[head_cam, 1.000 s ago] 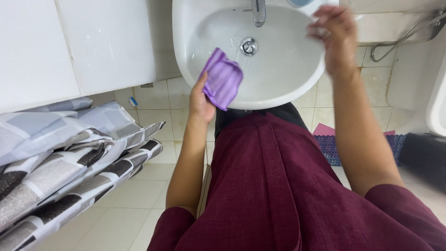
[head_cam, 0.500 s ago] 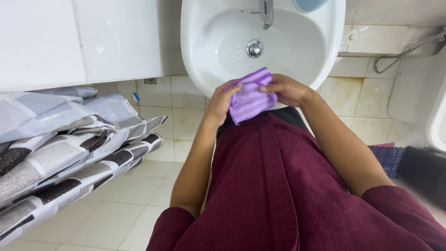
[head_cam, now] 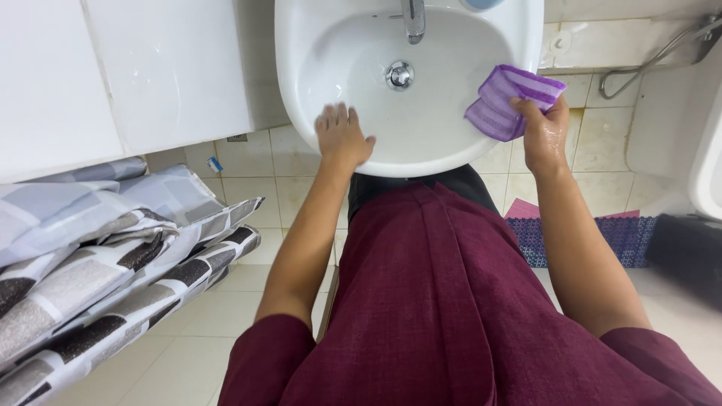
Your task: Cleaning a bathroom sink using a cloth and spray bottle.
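I stand at a white wall-mounted sink with a chrome drain and a chrome tap at the back. My right hand grips a folded purple striped cloth pressed against the sink's right inner wall. My left hand lies flat, fingers spread, on the sink's front left rim and holds nothing. My dark red garment fills the lower part of the view.
A grey, black and white checked curtain hangs at the left, under a white cabinet. A purple perforated mat lies on the tiled floor at right. A chrome hose runs along the right wall.
Both hands held the cloth at the sink's front rim half a second ago. The right hand has carried it to the sink's right side, and the left hand has let go and settled on the rim.
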